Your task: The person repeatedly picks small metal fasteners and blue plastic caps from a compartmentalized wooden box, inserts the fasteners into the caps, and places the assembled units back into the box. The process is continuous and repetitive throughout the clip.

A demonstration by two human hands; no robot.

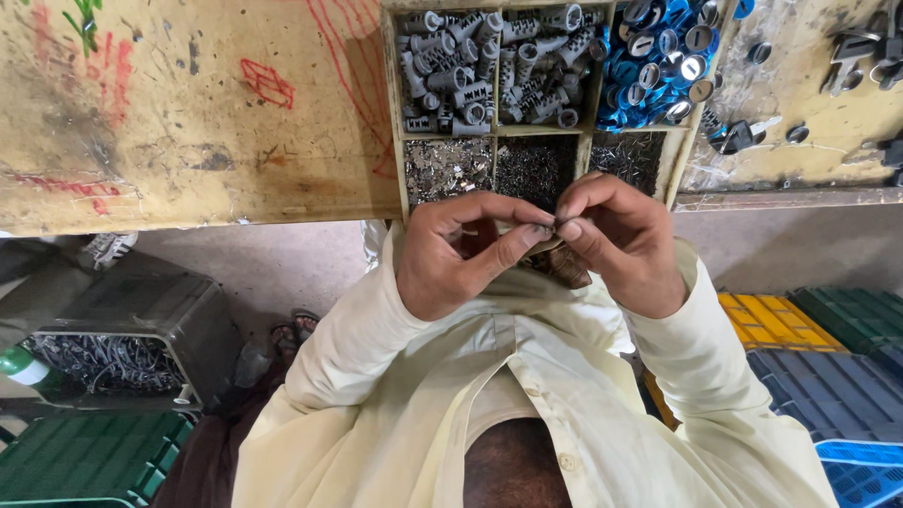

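At the workbench (188, 141) edge, by the compartment tray (393, 113), my left hand (461, 249) and right hand (621, 240) pinch something tiny together.

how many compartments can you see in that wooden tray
6: top row, two of grey cylinders and one of blue caps; below, three of small metal bits. The hands may hide more.

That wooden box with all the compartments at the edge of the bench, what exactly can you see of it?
The wooden compartment tray sits on the worn, paint-marked workbench, at its near edge, its thin pale dividers scuffed. Two upper compartments hold grey ribbed metal cylinders; the one beside them holds blue round caps with silvery centres. The lower row holds heaps of tiny metal bits, some silvery, some darker. The left hand and right hand meet fingertip to fingertip just in front of this lower row, partly covering it; whether they touch the tray is unclear.
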